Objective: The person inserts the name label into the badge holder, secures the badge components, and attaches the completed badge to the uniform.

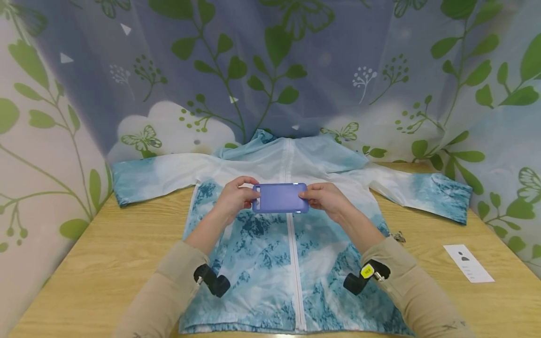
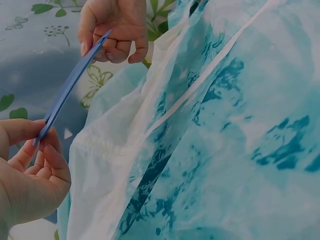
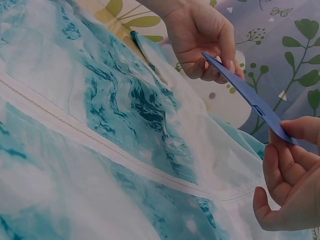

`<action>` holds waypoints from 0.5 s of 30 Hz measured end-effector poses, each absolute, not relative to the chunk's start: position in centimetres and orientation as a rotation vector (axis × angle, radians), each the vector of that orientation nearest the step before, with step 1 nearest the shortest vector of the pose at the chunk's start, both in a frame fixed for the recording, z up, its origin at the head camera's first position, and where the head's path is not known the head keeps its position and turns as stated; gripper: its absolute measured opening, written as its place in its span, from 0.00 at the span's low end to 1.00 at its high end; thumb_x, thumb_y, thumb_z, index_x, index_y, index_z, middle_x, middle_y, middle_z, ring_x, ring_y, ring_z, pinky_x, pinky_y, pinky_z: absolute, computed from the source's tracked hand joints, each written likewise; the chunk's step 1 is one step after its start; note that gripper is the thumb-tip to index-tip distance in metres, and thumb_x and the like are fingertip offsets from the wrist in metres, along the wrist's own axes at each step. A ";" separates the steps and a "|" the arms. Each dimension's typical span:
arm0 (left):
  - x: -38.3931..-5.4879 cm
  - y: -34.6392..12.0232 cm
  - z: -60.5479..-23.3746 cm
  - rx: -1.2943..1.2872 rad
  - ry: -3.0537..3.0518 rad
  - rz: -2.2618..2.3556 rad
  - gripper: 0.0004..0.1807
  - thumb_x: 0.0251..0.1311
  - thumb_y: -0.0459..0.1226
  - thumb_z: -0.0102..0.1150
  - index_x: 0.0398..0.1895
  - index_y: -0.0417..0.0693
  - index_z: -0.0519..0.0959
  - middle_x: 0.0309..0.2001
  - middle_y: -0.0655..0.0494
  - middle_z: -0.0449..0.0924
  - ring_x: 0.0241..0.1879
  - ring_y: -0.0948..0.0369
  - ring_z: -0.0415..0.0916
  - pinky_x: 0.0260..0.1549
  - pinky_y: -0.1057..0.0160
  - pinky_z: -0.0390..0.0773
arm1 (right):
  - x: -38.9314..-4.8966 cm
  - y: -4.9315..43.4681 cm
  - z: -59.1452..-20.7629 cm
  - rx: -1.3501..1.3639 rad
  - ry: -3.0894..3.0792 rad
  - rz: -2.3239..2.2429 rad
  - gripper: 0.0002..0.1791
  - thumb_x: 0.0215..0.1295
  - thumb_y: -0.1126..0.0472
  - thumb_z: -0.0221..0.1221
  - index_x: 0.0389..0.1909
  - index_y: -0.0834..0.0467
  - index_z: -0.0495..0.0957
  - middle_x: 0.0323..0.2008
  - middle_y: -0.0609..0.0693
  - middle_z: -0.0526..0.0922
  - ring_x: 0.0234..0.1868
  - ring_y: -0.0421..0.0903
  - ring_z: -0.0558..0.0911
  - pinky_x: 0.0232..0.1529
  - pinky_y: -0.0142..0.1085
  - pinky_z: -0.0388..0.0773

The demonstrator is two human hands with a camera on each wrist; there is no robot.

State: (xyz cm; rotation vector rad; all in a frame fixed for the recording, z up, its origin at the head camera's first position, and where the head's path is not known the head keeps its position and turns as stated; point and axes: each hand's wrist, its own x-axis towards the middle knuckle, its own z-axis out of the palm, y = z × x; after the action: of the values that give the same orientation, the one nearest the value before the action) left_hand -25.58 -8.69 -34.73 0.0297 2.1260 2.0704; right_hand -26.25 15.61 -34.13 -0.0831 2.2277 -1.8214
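Observation:
A thin purple-blue plastic card holder [image 1: 281, 197] is held level above the jacket, with a slot at its left end. My left hand [image 1: 236, 197] pinches the left end between thumb and fingers. The thumb and forefinger of my right hand [image 1: 327, 198] pinch the opposite end. Seen edge-on in the left wrist view, the card holder [image 2: 70, 90] spans the two hands. Below it lies a blue and white hooded jacket [image 1: 249, 263], spread front up with its sleeves out and its white zipper [image 1: 293, 263] running down the middle.
A white card [image 1: 468, 264] with a printed person icon lies on the wooden table [image 1: 427, 300] at the right. Beside the jacket's right edge is a small dark metallic-looking item [image 1: 398, 237]. A leaf-patterned curtain [image 1: 253, 61] hangs behind and along both sides.

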 end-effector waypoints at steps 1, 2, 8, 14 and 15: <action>-25.6 -8.7 -34.8 0.035 2.129 2.066 0.15 0.57 0.30 0.58 0.48 0.41 0.72 0.36 0.46 0.77 0.26 0.58 0.70 0.32 0.59 0.73 | -26.2 15.6 -34.2 -0.083 2.221 -1.826 0.09 0.62 0.64 0.58 0.23 0.61 0.75 0.19 0.46 0.74 0.25 0.44 0.71 0.37 0.38 0.71; -25.6 -8.7 -34.8 0.036 2.131 2.062 0.15 0.57 0.30 0.58 0.48 0.41 0.72 0.36 0.46 0.77 0.26 0.58 0.70 0.33 0.59 0.73 | -26.2 15.7 -34.2 -0.085 2.215 -1.831 0.10 0.62 0.64 0.58 0.22 0.61 0.75 0.18 0.46 0.74 0.25 0.44 0.70 0.37 0.38 0.71; -25.5 -8.6 -34.9 0.031 2.124 2.075 0.15 0.57 0.30 0.58 0.48 0.42 0.72 0.33 0.47 0.77 0.27 0.58 0.71 0.31 0.61 0.72 | -26.3 15.8 -34.5 -0.066 2.177 -1.843 0.12 0.63 0.64 0.58 0.19 0.59 0.73 0.17 0.46 0.72 0.23 0.43 0.69 0.36 0.38 0.69; -25.7 -8.6 -35.2 0.016 2.087 2.101 0.15 0.60 0.33 0.57 0.50 0.42 0.73 0.36 0.47 0.77 0.26 0.59 0.71 0.32 0.61 0.74 | -26.3 15.8 -34.7 -0.026 2.182 -1.837 0.11 0.63 0.63 0.57 0.21 0.59 0.72 0.16 0.47 0.70 0.21 0.42 0.67 0.36 0.38 0.67; -25.7 -8.6 -35.2 0.012 2.083 2.100 0.15 0.60 0.34 0.57 0.51 0.42 0.73 0.37 0.47 0.77 0.26 0.60 0.71 0.33 0.60 0.74 | -26.3 15.9 -34.8 -0.017 2.185 -1.832 0.10 0.63 0.63 0.57 0.22 0.60 0.73 0.16 0.46 0.71 0.21 0.42 0.67 0.37 0.39 0.67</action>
State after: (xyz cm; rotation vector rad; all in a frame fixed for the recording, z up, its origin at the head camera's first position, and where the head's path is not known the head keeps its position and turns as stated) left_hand -25.68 -8.64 -35.20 0.0120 2.0831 2.0997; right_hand -26.32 15.87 -34.77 -0.0174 2.1852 -1.8319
